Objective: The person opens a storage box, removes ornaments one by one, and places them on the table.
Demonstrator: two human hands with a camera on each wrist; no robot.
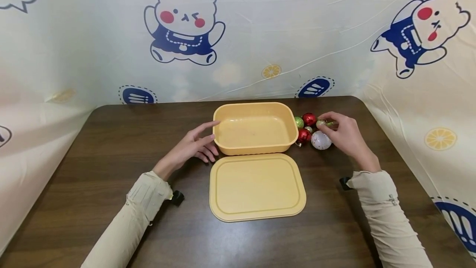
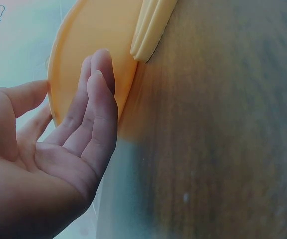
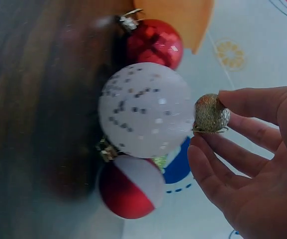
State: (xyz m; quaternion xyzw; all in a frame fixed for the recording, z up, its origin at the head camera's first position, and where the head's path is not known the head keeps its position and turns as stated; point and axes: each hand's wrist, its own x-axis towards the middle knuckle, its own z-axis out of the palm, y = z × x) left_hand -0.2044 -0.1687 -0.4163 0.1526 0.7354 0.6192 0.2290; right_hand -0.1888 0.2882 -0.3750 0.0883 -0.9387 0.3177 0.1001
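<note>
My right hand (image 1: 346, 133) pinches a small glittery gold Christmas bauble (image 3: 212, 113) between thumb and fingers, raised over the other ornaments. Close beside it in the right wrist view are a large white speckled bauble (image 3: 145, 109), a shiny red bauble (image 3: 155, 45) and a red-and-white one (image 3: 128, 186). At the left end of a yellow plastic box (image 1: 256, 150), my left hand (image 1: 191, 146) has its fingers extended, two fingertips right at the rim. The box stands uncovered, and its inside shows bare.
A flat yellow lid (image 1: 258, 187) lies on the brown wooden table (image 1: 148, 144) in front of the box. A green bauble (image 1: 299, 122) sits against the box's right side, among the red ones. Behind hangs a printed cloth (image 1: 245, 32) with cartoon bears.
</note>
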